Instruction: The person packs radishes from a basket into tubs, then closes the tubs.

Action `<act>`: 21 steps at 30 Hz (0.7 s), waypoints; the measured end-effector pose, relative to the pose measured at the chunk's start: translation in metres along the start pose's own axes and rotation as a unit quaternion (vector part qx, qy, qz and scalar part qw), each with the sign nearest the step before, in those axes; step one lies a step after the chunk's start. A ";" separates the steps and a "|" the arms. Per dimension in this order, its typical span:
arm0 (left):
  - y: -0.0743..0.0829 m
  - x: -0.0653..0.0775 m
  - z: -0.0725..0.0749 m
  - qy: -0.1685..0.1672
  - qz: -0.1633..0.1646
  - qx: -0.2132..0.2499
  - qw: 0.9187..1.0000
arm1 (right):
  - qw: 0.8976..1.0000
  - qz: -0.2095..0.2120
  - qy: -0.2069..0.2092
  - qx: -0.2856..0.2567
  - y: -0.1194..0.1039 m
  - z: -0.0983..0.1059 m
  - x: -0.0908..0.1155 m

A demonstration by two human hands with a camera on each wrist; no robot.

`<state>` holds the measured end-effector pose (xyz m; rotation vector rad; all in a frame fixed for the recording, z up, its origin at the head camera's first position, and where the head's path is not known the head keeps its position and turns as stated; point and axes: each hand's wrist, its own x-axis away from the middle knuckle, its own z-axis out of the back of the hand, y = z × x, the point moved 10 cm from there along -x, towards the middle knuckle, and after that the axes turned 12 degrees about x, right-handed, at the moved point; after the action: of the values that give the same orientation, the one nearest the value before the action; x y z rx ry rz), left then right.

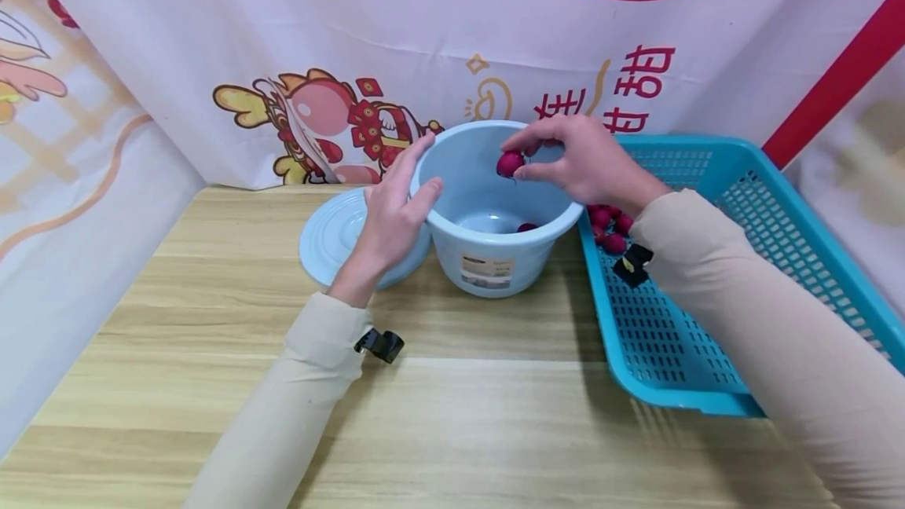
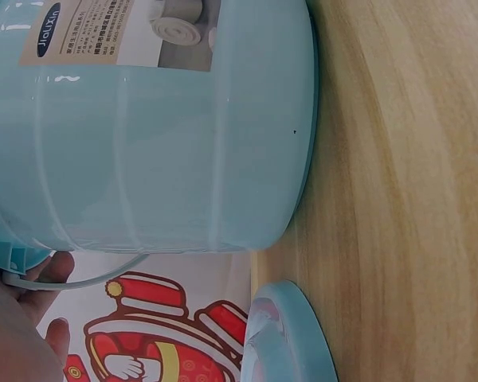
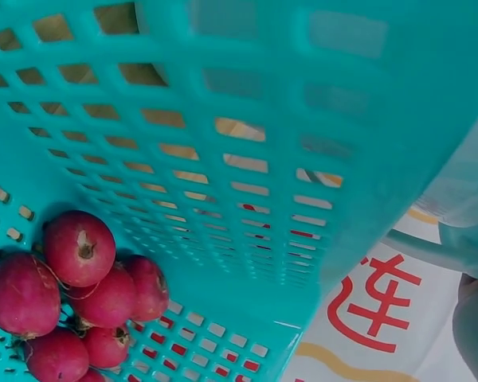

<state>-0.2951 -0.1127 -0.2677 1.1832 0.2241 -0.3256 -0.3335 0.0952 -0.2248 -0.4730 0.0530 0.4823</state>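
A light blue plastic bucket [image 1: 488,258] with a paper label stands on the wooden table. My left hand [image 1: 396,214] rests at its left rim, fingers fairly straight along the outside and thumb at the edge. Over the bucket's opening, my right hand [image 1: 576,159] pinches a red radish [image 1: 510,164] between thumb and fingers. Another radish [image 1: 526,227] lies on the bucket's floor, partly hidden by the front rim. More radishes [image 3: 80,247] are heaped in a corner of the turquoise basket [image 1: 608,344], beneath the right forearm in the head view.
The bucket's round blue lid [image 1: 328,230] lies on the table [image 1: 452,430] at the left, partly under the left hand and wrist. The slotted basket stands close to the bucket's right side. A printed white cloth [image 1: 396,30] hangs behind them.
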 end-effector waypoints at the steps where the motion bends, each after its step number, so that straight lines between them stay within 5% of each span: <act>1: 0.000 0.000 0.000 0.000 -0.001 0.001 1.000 | 1.000 0.001 -0.001 0.002 0.000 0.000 0.000; 21: 0.001 0.000 -0.001 -0.004 -0.005 0.002 1.000 | 1.000 0.008 -0.015 0.003 0.000 -0.003 0.000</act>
<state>-0.2945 -0.1114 -0.2672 1.1853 0.2219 -0.3393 -0.3334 0.0942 -0.2276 -0.4600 0.0287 0.5048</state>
